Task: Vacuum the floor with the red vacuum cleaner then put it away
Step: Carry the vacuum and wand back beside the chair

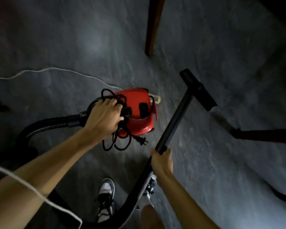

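— What is seen nearest?
— A shoe point(106, 195) is seen below both hands. Just above it, the black wand point(173, 119) is gripped at its near end by the right hand point(162, 162), fingers curled round it.
— And the task's thing?
— The red vacuum cleaner point(137, 116) is held at its top by the left hand point(104, 119); loops of black cord point(116, 141) are caught under the curled fingers.
— Farther out?
— The floor head point(198, 90) is seen beyond the right hand, against the grey floor point(73, 38). A wooden leg point(153, 25) is seen past both hands.
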The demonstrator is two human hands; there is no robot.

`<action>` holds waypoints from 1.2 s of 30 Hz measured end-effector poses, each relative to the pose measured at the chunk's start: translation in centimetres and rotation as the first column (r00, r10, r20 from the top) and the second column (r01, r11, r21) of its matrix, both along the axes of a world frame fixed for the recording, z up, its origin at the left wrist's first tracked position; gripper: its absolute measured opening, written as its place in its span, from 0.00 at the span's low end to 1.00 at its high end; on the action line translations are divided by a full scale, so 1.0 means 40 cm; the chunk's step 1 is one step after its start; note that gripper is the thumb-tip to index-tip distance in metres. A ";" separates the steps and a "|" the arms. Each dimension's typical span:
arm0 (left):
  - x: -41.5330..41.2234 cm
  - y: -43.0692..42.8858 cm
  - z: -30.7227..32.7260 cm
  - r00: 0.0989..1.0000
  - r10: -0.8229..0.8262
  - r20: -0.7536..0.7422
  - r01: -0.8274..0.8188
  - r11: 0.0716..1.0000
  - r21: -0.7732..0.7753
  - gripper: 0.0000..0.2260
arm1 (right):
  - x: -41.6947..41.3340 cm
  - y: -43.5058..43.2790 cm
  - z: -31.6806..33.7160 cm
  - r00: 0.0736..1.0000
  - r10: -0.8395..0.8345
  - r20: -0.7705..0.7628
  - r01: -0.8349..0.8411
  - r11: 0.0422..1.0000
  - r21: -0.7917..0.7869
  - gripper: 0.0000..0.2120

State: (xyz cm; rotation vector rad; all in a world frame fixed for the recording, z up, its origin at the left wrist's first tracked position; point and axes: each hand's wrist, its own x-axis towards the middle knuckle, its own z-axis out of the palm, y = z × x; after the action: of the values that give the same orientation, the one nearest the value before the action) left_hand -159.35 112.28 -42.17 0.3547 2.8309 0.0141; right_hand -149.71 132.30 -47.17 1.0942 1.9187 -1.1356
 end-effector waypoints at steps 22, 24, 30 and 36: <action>0.669 -0.567 0.845 0.900 0.389 -0.195 -0.393 0.919 0.020 0.14 | 0.344 -0.575 0.830 0.957 0.172 -0.232 -0.228 0.942 -0.244 0.19; 0.733 -0.583 0.884 0.879 0.438 -0.187 -0.445 0.895 0.007 0.14 | 0.387 -0.601 0.854 0.954 0.206 -0.219 -0.263 0.925 -0.274 0.20; 0.953 -0.622 0.948 0.793 0.583 -0.176 -0.599 0.799 -0.057 0.17 | 0.568 -0.653 0.881 0.933 0.337 -0.130 -0.360 0.839 -0.407 0.16; 1.203 -0.674 0.979 0.692 0.708 -0.143 -0.720 0.691 -0.063 0.18 | 0.728 -0.740 0.884 0.895 0.429 -0.121 -0.437 0.794 -0.423 0.20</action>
State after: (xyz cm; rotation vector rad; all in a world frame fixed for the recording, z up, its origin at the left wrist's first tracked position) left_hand -111.23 85.33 -2.99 -0.8260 2.8557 -0.0072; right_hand -120.60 102.72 -11.81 0.3659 1.6825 -1.2252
